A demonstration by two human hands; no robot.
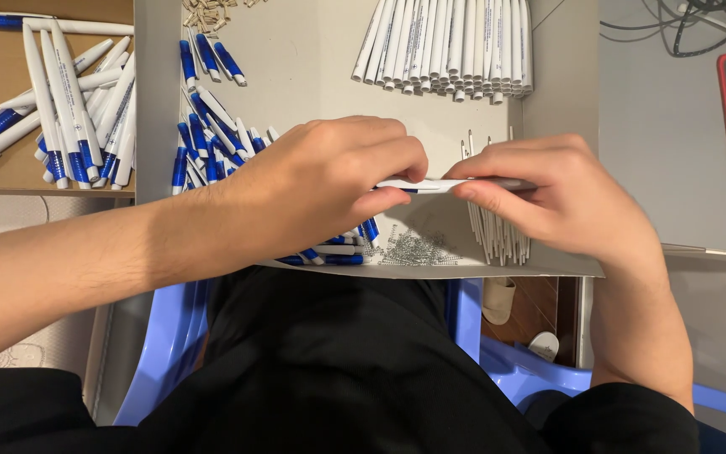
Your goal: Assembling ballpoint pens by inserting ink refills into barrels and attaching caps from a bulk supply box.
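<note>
Pen (430, 184): white barrel, long axis level, running left to right across the view — held above the grey tray (321, 67).
Left hand (329, 181): fingers curled tight, pinching the pen's left end.
Right hand (561, 197): fingertips closed on the right end.
Beneath: small springs (413, 250), thin refills (498, 235).
Surroundings: white barrels (447, 46) stacked at the tray's far edge; finished pens (77, 109) in a cardboard box — left.
</note>
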